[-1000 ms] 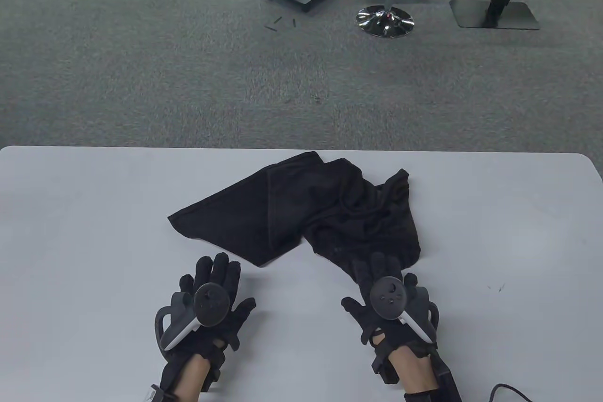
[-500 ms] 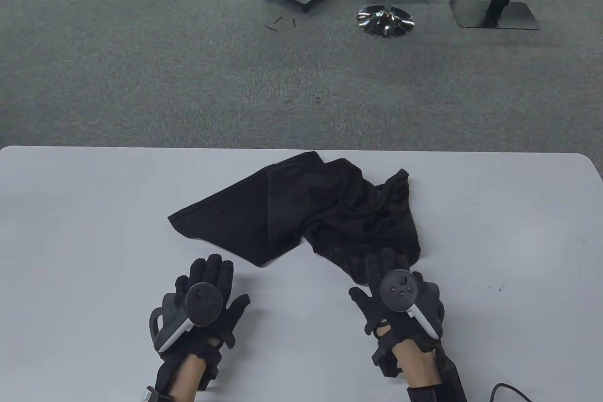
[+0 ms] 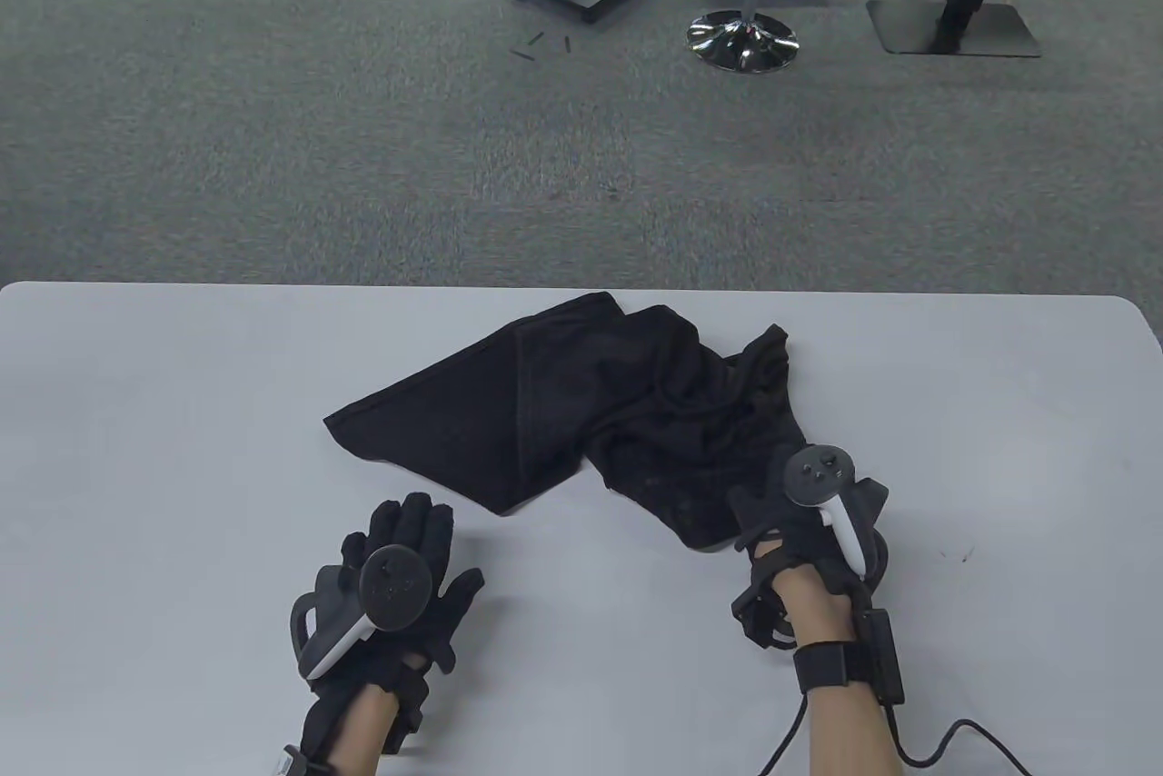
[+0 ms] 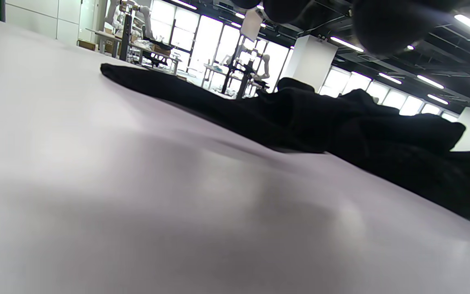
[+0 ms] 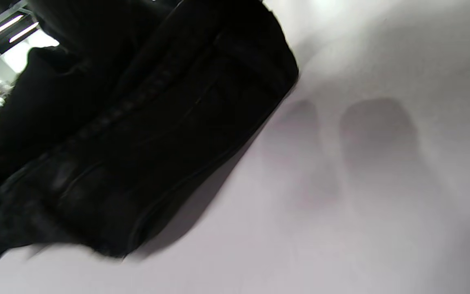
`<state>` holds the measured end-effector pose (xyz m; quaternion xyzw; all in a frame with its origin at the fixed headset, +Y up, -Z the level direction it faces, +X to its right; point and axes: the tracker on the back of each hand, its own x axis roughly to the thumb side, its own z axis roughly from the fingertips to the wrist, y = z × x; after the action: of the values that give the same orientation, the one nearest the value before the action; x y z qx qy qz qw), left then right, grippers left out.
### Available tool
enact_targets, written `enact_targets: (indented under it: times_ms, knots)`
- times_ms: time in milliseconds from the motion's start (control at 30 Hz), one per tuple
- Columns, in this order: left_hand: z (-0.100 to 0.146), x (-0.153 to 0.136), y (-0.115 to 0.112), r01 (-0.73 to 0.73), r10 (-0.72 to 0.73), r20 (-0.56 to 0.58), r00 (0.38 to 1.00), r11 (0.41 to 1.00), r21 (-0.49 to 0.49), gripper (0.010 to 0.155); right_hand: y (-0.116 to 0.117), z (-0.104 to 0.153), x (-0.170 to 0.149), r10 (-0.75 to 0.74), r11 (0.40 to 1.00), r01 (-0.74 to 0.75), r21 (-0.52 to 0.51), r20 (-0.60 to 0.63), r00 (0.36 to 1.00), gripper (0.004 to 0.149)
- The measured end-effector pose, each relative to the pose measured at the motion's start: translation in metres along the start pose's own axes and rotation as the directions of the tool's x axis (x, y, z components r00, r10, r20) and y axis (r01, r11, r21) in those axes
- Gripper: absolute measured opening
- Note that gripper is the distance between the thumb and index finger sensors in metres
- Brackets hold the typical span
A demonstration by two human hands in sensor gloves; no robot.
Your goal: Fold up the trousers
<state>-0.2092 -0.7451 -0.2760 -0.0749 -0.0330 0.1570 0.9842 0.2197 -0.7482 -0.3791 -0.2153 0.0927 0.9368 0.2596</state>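
The rumpled black fabric trousers [image 3: 600, 422] lay bunched at the centre of the white table [image 3: 182, 412], one flat panel reaching toward centre left, the crumpled part at centre right. We judged folding not begun: nothing was squared or stacked, so spreading and every fold remained. No containers appeared in any view. The right hand [image 3: 800, 512] sat at the garment's lower-right edge; we could not tell whether it held cloth. The left hand [image 3: 400, 567] rested flat, fingers spread, just below the cloth, apart from it.

Right hand [image 3: 809, 512] advanced onto trousers [image 3: 581, 412] near corner (wrist tilted).
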Motion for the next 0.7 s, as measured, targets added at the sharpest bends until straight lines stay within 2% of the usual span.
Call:
enact_targets:
  times_ms: [67,233,267,300,367,500,700]
  knots:
    - [0.000,0.000,0.000,-0.005,0.005,0.000,1.000,1.000,0.001,0.080,0.001,-0.007,0.000,-0.059,0.998,0.058,-0.020,-0.044,0.997,0.082]
    - [0.001,-0.002,0.000,-0.014,0.014,-0.003,1.000,1.000,0.007,0.080,0.004,-0.027,-0.001,-0.105,0.994,0.108,0.034,-0.099,0.990,0.083]
    - [0.000,-0.003,0.000,-0.015,0.015,-0.004,1.000,1.000,0.006,0.080,0.002,-0.029,-0.002,-0.171,0.985,0.174,0.023,-0.090,0.981,0.081]
    - [0.000,-0.003,0.001,-0.015,0.016,-0.005,1.000,1.000,0.005,0.079,0.000,-0.031,-0.002,-0.233,0.973,0.231,-0.029,-0.091,0.968,0.079]
    - [0.000,-0.003,0.001,-0.013,0.013,-0.007,1.000,1.000,0.000,0.079,-0.003,-0.033,-0.003,-0.230,0.973,0.226,-0.050,-0.078,0.970,0.074]
    - [-0.002,-0.004,0.000,-0.016,0.016,-0.012,1.000,1.000,-0.011,0.079,-0.013,-0.031,0.002,-0.279,0.960,0.277,-0.049,-0.020,0.960,0.058]
    - [-0.002,-0.009,-0.001,-0.040,0.039,-0.020,0.999,0.999,-0.017,0.079,-0.060,-0.009,0.029,-0.387,0.903,0.411,-0.125,0.177,0.905,0.047]
